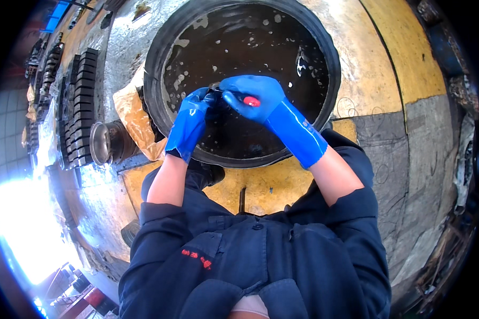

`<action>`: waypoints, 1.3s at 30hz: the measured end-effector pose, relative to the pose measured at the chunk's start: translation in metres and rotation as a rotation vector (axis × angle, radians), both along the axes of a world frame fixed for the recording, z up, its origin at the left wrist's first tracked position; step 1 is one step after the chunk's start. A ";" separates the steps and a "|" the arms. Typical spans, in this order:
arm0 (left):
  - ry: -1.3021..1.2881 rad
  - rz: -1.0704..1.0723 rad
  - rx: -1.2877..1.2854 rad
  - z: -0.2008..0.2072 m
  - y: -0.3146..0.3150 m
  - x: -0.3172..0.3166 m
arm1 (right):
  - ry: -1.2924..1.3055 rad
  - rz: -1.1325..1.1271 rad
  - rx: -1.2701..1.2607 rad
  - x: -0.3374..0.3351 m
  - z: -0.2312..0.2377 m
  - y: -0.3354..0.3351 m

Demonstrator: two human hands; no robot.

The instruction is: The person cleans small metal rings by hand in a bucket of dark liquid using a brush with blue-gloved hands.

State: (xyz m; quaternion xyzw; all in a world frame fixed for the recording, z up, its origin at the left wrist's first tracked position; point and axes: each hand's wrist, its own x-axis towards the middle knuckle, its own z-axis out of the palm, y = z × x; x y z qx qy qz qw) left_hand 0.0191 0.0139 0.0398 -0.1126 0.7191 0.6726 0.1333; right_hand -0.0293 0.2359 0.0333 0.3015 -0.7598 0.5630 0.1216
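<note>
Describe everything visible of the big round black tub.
The large, round black tub, seemingly rubber or plastic, has a thick, dull rim and stands open on a worn yellow floor, its far edge cut off. It holds dark liquid with pale specks and patches. Crumpled brown paper seems to touch its left side. The blue-gloved left grip and right grip are above the liquid.

Red marks on the dark jacket cannot be read.
</note>
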 end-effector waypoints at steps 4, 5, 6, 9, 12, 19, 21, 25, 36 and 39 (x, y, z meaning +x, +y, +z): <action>-0.009 -0.015 -0.074 0.005 0.008 -0.003 | -0.049 -0.088 0.162 -0.006 -0.010 0.008; -0.026 -0.014 -0.127 0.006 0.010 -0.004 | -0.170 -0.147 0.215 -0.006 -0.015 0.012; -0.019 0.011 -0.118 0.009 0.012 -0.004 | -0.291 -0.196 0.262 -0.005 -0.014 0.011; 0.010 0.062 -0.105 0.016 0.016 -0.001 | -0.717 -0.225 0.217 -0.004 -0.003 0.012; 0.044 0.060 -0.105 0.009 0.014 -0.004 | -1.034 -0.147 0.145 -0.007 -0.011 0.019; 0.008 0.182 -0.008 -0.002 0.008 -0.004 | -1.056 -0.222 0.198 -0.010 -0.030 0.023; -0.017 0.195 0.006 -0.002 0.003 -0.004 | -0.991 -0.307 0.298 -0.013 -0.019 0.026; -0.016 0.181 0.043 0.000 0.004 -0.001 | -0.863 -0.266 0.548 -0.014 -0.001 0.026; 0.020 0.089 -0.037 -0.003 0.014 -0.003 | -0.548 -0.189 0.159 -0.011 -0.006 0.011; 0.088 0.134 -0.083 -0.006 0.017 -0.005 | -0.890 -0.230 0.126 -0.010 -0.004 0.013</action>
